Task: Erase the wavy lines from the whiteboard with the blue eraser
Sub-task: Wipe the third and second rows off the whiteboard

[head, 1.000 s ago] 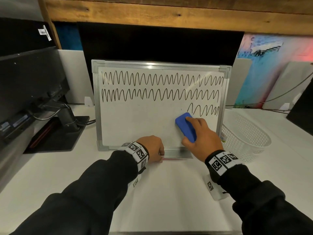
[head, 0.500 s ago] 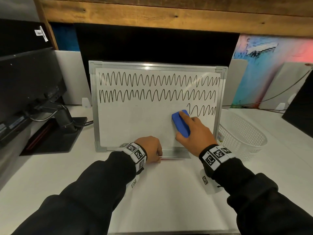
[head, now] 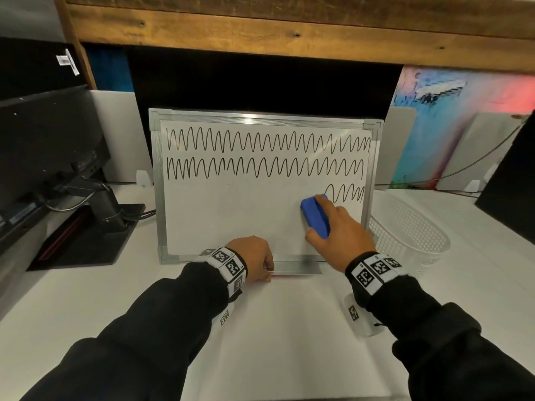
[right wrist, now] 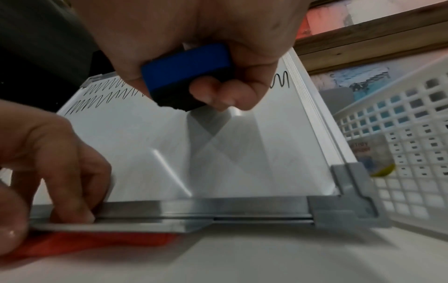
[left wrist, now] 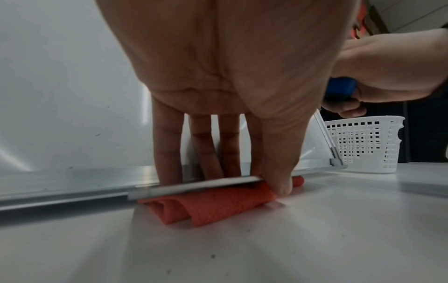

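I am keeping my left hand point(head: 254, 257) clamped on the whiteboard's point(head: 231, 221) bottom tray, its fingers point(left wrist: 167, 145) draped over the metal lip and the thumb pinching from the front; I judge this is bracing the leaning board so it is not sliding on the counter point(head: 260, 328) while I am rubbing. A folded red cloth point(left wrist: 213, 203) is lying under that tray, probably serving as a non-slip pad. My right hand point(head: 341, 235) is gripping the blue eraser point(head: 315, 217), fingers curled round its sides, with the dark felt face toward the board. The eraser is sitting low on the right of the board, just beside the leftover stub of the third wavy line point(head: 346, 193). Counting: two full wavy rows point(head: 260, 156) are remaining above, plus that one short fragment; one eraser, one cloth, and one white mesh basket point(head: 411, 235) is standing right of the board.
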A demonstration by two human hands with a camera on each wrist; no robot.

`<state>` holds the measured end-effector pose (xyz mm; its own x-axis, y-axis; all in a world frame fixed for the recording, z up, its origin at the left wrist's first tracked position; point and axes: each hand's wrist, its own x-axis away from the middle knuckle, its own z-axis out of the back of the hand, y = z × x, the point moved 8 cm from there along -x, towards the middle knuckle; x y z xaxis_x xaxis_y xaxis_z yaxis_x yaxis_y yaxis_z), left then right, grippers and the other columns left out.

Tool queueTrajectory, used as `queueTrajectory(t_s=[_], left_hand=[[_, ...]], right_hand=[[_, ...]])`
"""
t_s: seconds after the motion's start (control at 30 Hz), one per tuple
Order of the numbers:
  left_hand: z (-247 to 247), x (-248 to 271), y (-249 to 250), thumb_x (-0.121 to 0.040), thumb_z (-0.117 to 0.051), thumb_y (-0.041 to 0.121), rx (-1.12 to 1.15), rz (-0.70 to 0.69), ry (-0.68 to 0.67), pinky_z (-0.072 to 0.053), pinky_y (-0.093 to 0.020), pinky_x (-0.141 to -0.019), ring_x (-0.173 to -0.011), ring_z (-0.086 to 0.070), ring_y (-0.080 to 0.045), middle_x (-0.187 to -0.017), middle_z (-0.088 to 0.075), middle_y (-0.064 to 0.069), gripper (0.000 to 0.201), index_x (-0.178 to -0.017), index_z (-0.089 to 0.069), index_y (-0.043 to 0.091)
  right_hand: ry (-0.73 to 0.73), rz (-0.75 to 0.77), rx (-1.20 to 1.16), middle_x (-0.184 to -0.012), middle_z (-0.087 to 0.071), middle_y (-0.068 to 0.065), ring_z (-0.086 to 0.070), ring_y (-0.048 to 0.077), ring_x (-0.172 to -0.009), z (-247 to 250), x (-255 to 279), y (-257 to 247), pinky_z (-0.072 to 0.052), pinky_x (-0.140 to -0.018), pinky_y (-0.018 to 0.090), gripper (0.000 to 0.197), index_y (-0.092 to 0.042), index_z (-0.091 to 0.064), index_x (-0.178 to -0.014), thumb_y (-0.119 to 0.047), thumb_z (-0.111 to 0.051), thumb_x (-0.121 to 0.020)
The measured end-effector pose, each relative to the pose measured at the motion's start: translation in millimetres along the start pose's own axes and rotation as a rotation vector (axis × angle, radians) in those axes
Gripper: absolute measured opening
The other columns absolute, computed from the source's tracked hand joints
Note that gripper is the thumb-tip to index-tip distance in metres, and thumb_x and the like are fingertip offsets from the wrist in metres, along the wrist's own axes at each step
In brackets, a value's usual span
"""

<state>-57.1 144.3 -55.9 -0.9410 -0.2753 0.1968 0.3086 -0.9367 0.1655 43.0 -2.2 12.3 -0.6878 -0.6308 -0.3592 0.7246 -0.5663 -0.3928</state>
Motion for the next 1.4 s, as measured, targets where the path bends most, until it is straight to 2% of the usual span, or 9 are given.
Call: queueTrajectory(t_s=[0.13,0.27,0.5,0.7,0.83,0.93,1.17,1.33,1.4], left_hand=[[0,0,0,-0.082,-0.072,0.040,-0.002,0.002,-0.003,-0.052,-0.027,-0.084,-0.096,-0.065,-0.015,-0.108,-0.070,0.010,0.029,-0.109,-0.073,0.031],[0,0,-1,-0.081,-0.073,0.040,-0.005,0.006,0.001,-0.052,-0.027,-0.080,-0.093,-0.066,-0.014,-0.105,-0.071,0.010,0.027,-0.107,-0.073,0.032],[-1,-1,-1,-0.081,-0.072,0.041,-0.018,0.005,-0.001,-0.048,-0.025,-0.077,-0.095,-0.065,-0.016,-0.107,-0.069,0.010,0.027,-0.107,-0.073,0.033],[1,0,-1,-0.080,-0.073,0.039,-0.010,0.012,0.005,-0.051,-0.026,-0.078,-0.092,-0.065,-0.015,-0.105,-0.070,0.010,0.028,-0.108,-0.073,0.032],[1,0,0,-0.081,-0.073,0.036,-0.012,0.005,0.001,-0.044,-0.023,-0.069,-0.083,-0.062,-0.012,-0.100,-0.071,0.009,0.023,-0.103,-0.074,0.031],[1,1,0,-0.080,-0.074,0.037,-0.007,0.004,-0.007,-0.048,-0.025,-0.073,-0.087,-0.065,-0.014,-0.100,-0.072,0.009,0.024,-0.103,-0.074,0.031],[2,1,0,-0.081,-0.074,0.040,-0.001,0.007,-0.001,-0.051,-0.025,-0.082,-0.096,-0.065,-0.012,-0.108,-0.071,0.013,0.029,-0.109,-0.072,0.033],[2,1,0,-0.081,-0.074,0.040,0.002,0.012,-0.014,-0.051,-0.025,-0.082,-0.097,-0.066,-0.013,-0.109,-0.071,0.012,0.030,-0.110,-0.072,0.033],[2,0,1,-0.081,-0.074,0.040,-0.008,0.012,-0.012,-0.050,-0.025,-0.081,-0.096,-0.065,-0.014,-0.109,-0.070,0.012,0.030,-0.111,-0.072,0.033]], right_hand=[[0.023,0.013,-0.007,-0.108,-0.046,0.001,-0.054,0.017,-0.073,6,-8,-1,-0.034,-0.053,0.020,0.068,-0.035,-0.017,-0.149,-0.045,-0.051,-0.091],[0.096,0.006,-0.050,-0.110,-0.043,0.001,-0.055,0.019,-0.079,20,-23,-5,-0.041,-0.062,0.027,0.069,-0.034,-0.017,-0.150,-0.045,-0.051,-0.091],[-0.060,-0.005,0.021,-0.113,-0.051,0.000,-0.056,0.020,-0.085,-2,6,5,-0.043,-0.069,0.030,0.069,-0.037,-0.019,-0.148,-0.049,-0.051,-0.087],[0.101,-0.021,-0.075,-0.120,-0.049,0.006,-0.054,0.022,-0.086,22,-21,5,-0.045,-0.070,0.032,0.068,-0.034,-0.018,-0.149,-0.045,-0.051,-0.091],[0.061,-0.024,-0.047,-0.113,-0.052,0.003,-0.055,0.021,-0.083,13,-6,14,-0.051,-0.072,0.036,0.067,-0.037,-0.020,-0.147,-0.048,-0.052,-0.089],[0.006,-0.002,-0.013,-0.110,-0.054,0.002,-0.056,0.022,-0.086,5,6,20,-0.052,-0.078,0.039,0.068,-0.037,-0.023,-0.147,-0.050,-0.052,-0.087],[0.142,-0.043,-0.087,-0.120,-0.052,0.005,-0.055,0.023,-0.091,31,-22,21,-0.048,-0.076,0.034,0.067,-0.034,-0.022,-0.147,-0.048,-0.053,-0.089],[0.060,-0.036,-0.063,-0.112,-0.055,0.004,-0.056,0.022,-0.086,10,2,30,-0.052,-0.075,0.037,0.066,-0.037,-0.024,-0.144,-0.050,-0.053,-0.085],[0.061,-0.028,-0.060,-0.114,-0.055,0.005,-0.056,0.021,-0.087,11,1,31,-0.052,-0.075,0.037,0.066,-0.037,-0.024,-0.144,-0.050,-0.052,-0.086]])
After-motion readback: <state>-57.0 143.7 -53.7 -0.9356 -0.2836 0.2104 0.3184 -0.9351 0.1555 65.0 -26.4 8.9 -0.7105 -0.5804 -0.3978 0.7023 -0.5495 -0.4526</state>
